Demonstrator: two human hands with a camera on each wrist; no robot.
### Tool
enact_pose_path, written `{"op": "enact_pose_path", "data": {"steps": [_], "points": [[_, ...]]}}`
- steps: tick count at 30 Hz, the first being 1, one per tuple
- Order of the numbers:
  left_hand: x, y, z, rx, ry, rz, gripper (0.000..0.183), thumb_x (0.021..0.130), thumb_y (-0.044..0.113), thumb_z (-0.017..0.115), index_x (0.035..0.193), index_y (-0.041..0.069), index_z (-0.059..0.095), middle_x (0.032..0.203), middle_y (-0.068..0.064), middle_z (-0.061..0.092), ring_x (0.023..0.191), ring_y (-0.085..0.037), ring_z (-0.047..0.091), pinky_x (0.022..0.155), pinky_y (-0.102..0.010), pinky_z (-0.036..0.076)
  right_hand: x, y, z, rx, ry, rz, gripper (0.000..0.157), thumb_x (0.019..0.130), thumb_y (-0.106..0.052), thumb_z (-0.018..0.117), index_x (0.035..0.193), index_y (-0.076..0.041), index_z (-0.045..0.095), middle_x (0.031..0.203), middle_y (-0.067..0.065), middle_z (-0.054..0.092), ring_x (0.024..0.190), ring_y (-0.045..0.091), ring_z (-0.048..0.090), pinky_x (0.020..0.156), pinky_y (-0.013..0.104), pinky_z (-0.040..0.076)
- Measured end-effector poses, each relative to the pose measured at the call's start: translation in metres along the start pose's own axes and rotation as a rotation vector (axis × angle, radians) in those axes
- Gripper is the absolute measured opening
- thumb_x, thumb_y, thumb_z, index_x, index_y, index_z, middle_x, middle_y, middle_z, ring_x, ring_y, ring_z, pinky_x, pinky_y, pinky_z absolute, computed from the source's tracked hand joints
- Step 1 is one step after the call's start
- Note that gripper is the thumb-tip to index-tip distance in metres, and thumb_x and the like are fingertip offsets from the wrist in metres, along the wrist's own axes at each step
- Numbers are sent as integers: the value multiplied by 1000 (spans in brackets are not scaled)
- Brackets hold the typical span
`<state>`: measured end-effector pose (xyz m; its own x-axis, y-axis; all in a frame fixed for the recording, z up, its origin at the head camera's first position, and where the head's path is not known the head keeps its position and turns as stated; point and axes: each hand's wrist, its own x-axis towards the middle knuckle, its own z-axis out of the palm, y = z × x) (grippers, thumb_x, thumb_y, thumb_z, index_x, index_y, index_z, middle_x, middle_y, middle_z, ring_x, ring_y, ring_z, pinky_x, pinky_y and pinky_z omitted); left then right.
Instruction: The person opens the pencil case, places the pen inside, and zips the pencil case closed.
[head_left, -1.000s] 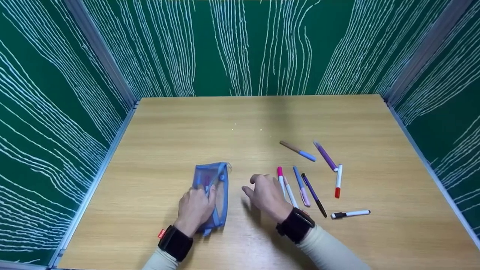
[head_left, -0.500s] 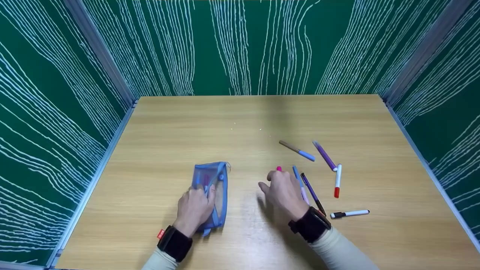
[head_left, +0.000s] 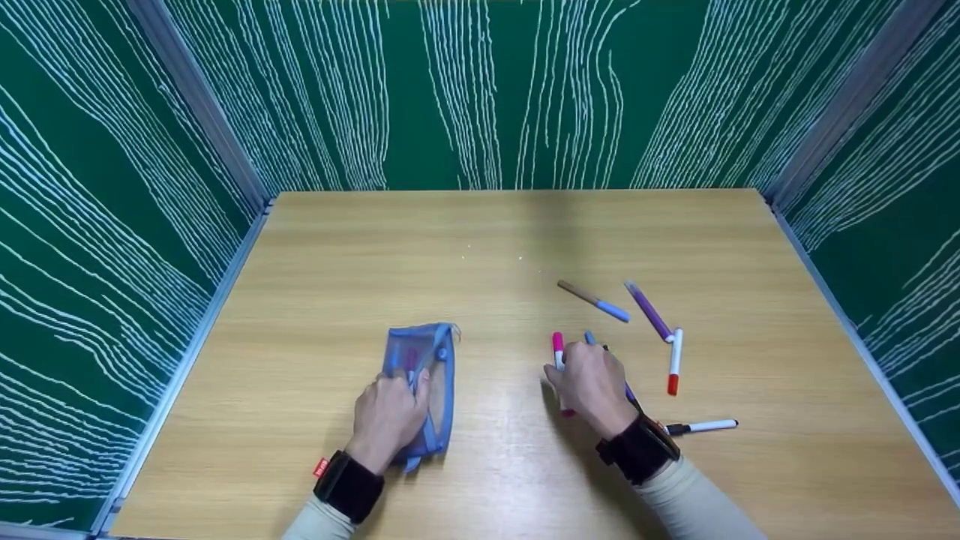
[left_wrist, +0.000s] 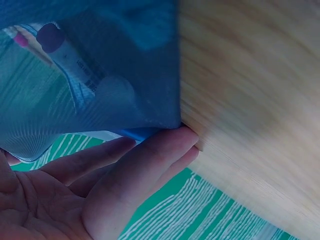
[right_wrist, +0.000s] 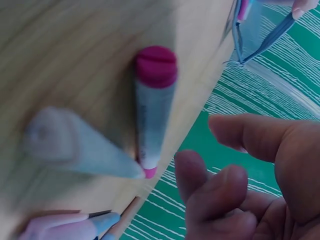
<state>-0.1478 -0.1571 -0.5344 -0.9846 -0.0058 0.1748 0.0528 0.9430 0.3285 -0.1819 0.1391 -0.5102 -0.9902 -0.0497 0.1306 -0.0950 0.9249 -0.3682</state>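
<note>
My left hand [head_left: 390,420] grips a blue mesh pencil case [head_left: 409,341], thumb along its zipped opening. Through the mesh in the left wrist view shows a marker with a purple end [left_wrist: 52,37]; fingers [left_wrist: 155,155] support the case's edge. My right hand [head_left: 596,390] hovers over the pens, fingers bent and thumb apart, with nothing between them. Beside it lies a white marker with a pink cap [right_wrist: 156,67]. Close to that marker is a pale blue-white pen [right_wrist: 85,145]. A blue-and-lilac pen [head_left: 590,337] and a dark purple pen [head_left: 630,391] are partly hidden under this hand.
Farther back on the wooden table [head_left: 337,262] lie a brown-and-blue pen [head_left: 613,310] and a purple marker [head_left: 649,311]. To the right are a red-capped white marker [head_left: 676,356] and a black-capped one [head_left: 712,425]. Green walls [head_left: 675,45] with white lines enclose the table.
My right hand has moved right, away from the pencil case and across the pens, uncovering the pink-capped marker again. The left hand and pencil case have stayed in place.
</note>
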Motion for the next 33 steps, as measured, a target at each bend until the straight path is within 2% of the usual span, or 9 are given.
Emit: {"op": "enact_pose_path", "data": {"steps": [6,11,18,20,28,33], "points": [[0,-1,0,-12,-8,-9,53,106,45,45,77,4,60,75,-18,61,66,-34,64,58,-48,54,1,4,6,-12,-17,2,43,84,-28,82,59,-13,52,50,-3,50,46,15,52,46,34,47],[0,0,0,-18,-11,-6,52,106,45,45,74,6,57,74,-16,60,64,-31,63,57,-47,54,1,7,11,-22,-3,-15,42,82,-23,83,57,-13,51,49,-1,50,45,17,53,46,35,49],[-1,1,2,-9,84,40,48,103,40,50,75,2,60,72,-21,64,62,-36,66,53,-48,54,1,7,18,-21,28,-22,36,76,-11,78,56,-14,48,52,1,51,48,20,56,45,39,49],[-1,0,2,-11,92,47,48,103,39,50,74,3,59,71,-22,63,61,-36,65,53,-48,53,0,7,20,-15,28,-23,36,76,-9,77,56,-14,48,52,2,52,47,20,56,44,38,48],[-1,0,2,-15,55,30,50,105,42,47,79,1,61,74,-22,64,63,-35,65,55,-48,54,0,4,20,11,17,-26,34,76,-1,71,56,-13,47,52,2,51,46,18,52,42,35,45],[0,0,1,-15,34,24,51,105,42,46,79,1,62,73,-20,63,63,-33,64,55,-47,54,1,1,14,40,3,-18,33,79,-3,73,57,-12,50,51,1,52,45,17,53,42,33,44]]}}
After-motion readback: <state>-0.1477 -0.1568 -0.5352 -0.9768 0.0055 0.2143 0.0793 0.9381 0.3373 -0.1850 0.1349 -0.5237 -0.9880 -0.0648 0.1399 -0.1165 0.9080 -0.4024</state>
